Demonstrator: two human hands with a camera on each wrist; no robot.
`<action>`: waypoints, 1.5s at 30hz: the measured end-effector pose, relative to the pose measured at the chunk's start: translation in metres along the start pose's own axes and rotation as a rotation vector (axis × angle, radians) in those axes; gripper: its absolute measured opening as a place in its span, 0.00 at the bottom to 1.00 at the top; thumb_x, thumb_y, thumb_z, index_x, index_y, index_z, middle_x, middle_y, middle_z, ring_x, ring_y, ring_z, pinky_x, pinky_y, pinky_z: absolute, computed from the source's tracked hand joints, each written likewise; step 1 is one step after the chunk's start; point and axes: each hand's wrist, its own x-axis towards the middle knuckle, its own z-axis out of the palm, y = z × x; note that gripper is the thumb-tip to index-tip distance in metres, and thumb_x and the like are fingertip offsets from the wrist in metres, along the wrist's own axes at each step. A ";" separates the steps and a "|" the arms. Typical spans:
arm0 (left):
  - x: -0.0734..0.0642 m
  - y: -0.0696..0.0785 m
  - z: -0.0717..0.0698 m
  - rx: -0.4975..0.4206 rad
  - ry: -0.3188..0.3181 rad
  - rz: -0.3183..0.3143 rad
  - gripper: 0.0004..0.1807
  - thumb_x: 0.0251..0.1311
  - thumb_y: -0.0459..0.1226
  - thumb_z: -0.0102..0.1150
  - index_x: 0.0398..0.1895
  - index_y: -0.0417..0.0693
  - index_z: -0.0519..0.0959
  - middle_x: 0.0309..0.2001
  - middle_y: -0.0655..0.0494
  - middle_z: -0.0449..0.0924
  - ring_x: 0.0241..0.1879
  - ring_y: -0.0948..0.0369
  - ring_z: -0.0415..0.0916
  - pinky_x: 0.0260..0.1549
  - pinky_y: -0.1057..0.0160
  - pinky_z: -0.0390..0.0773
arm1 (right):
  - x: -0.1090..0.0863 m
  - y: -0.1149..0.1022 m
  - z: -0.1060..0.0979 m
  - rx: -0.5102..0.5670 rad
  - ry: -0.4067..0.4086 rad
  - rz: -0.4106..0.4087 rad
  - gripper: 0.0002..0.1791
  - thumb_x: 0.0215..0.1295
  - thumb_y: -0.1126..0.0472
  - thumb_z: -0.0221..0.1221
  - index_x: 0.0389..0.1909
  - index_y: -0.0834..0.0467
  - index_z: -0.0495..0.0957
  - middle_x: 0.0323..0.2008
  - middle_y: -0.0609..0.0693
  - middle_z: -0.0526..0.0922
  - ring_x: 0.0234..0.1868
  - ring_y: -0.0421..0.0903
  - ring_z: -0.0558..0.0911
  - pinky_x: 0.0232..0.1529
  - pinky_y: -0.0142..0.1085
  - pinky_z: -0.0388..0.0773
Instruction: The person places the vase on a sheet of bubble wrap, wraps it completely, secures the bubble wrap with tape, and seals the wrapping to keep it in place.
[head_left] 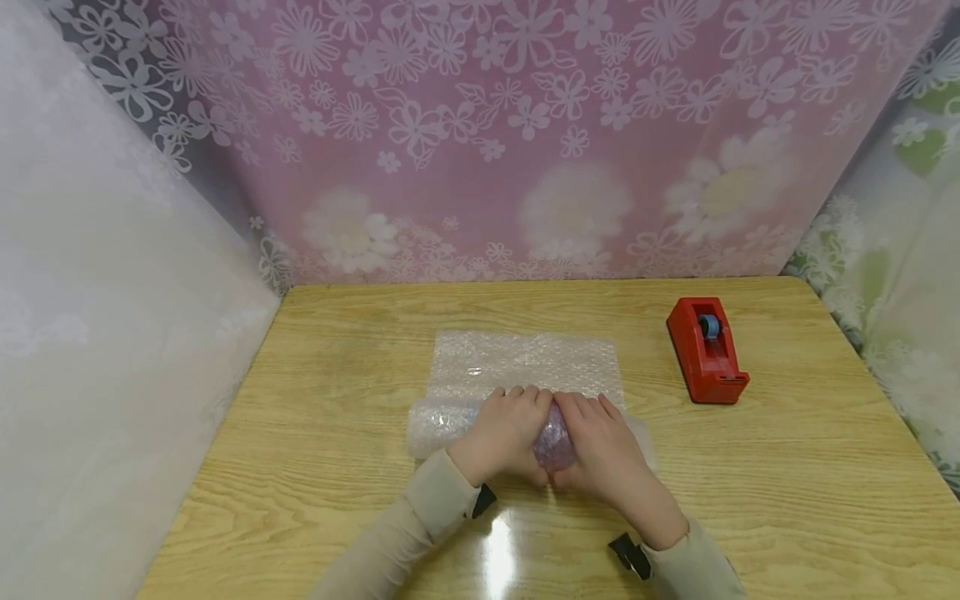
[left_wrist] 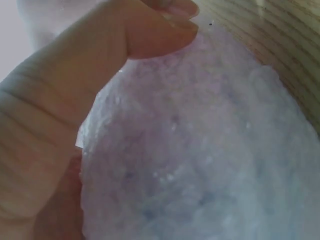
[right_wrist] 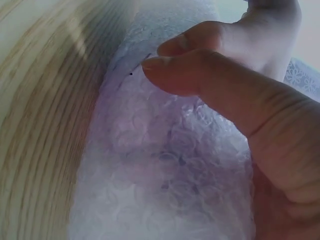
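Note:
A purplish object [head_left: 554,443] shows through layers of clear bubble wrap, rolled up in the middle of the table; its exact kind is hidden by the wrap. My left hand [head_left: 508,427] grips the roll left of its middle, fingers over the far side and thumb on the near side. Close beside it, my right hand [head_left: 604,443] holds the roll the same way, with the two thumbs almost meeting. Beyond the hands a flat stretch of bubble wrap [head_left: 525,358] extends from the roll. Both wrist views show a thumb pressing on the bubble-wrapped roll [left_wrist: 190,150].
A red tape dispenser [head_left: 697,354] with a small roll of tape stands at the back right of the wooden table [head_left: 337,358]. Floral curtains [head_left: 480,192] hang behind the table and along both sides.

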 end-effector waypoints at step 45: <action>0.002 -0.004 -0.009 -0.196 -0.138 0.050 0.43 0.30 0.61 0.79 0.51 0.50 0.76 0.43 0.61 0.78 0.42 0.62 0.75 0.47 0.55 0.76 | -0.003 0.010 -0.009 0.158 -0.179 0.009 0.48 0.28 0.50 0.77 0.57 0.63 0.73 0.46 0.53 0.81 0.44 0.50 0.80 0.51 0.52 0.75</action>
